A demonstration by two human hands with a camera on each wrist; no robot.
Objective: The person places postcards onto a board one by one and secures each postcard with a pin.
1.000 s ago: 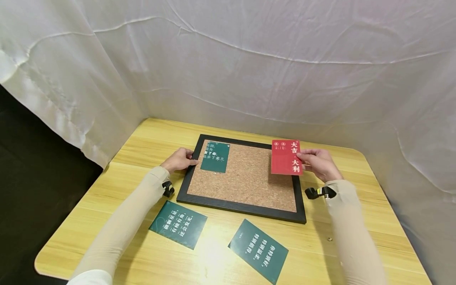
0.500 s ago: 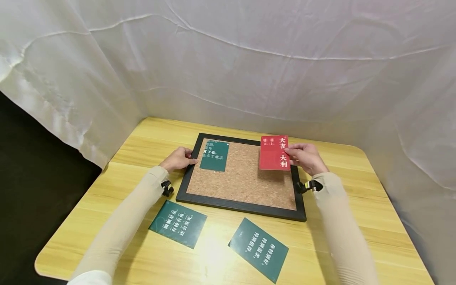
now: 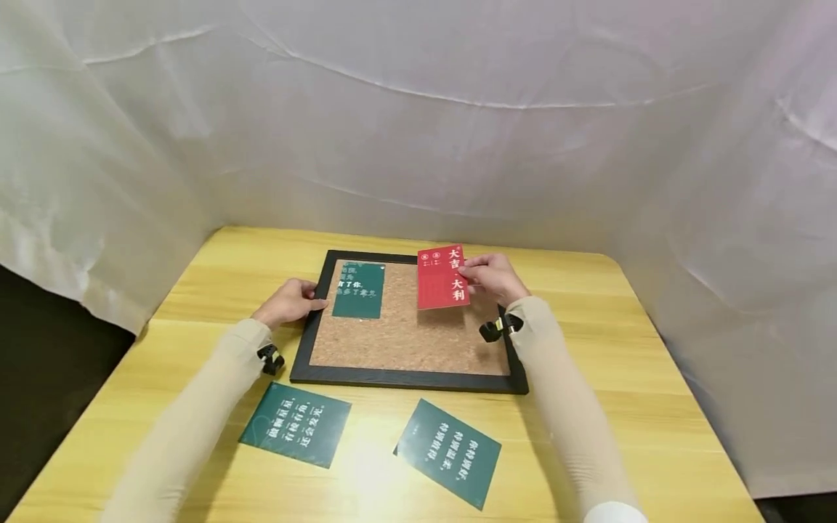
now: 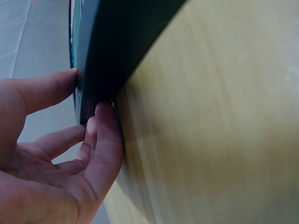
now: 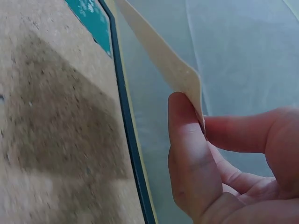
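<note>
In the head view my left hand grips the left edge of a black-framed cork board. The left wrist view shows the thumb on the front of the frame and the fingers curled against its side and underside. My right hand pinches the right edge of a red card with white characters, held above the board's upper right part. Seen from the right wrist, the card's pale back slants between thumb and fingers, casting a shadow on the cork. A green card lies on the board's upper left, with a small white pin at its corner.
On the wooden table, two more green cards lie in front of the board, one at left and one at right. White cloth hangs behind the table and at its sides.
The right hand has carried the red card leftward, further over the board. The left hand keeps its hold on the frame. The head view has swung slightly to the right.
</note>
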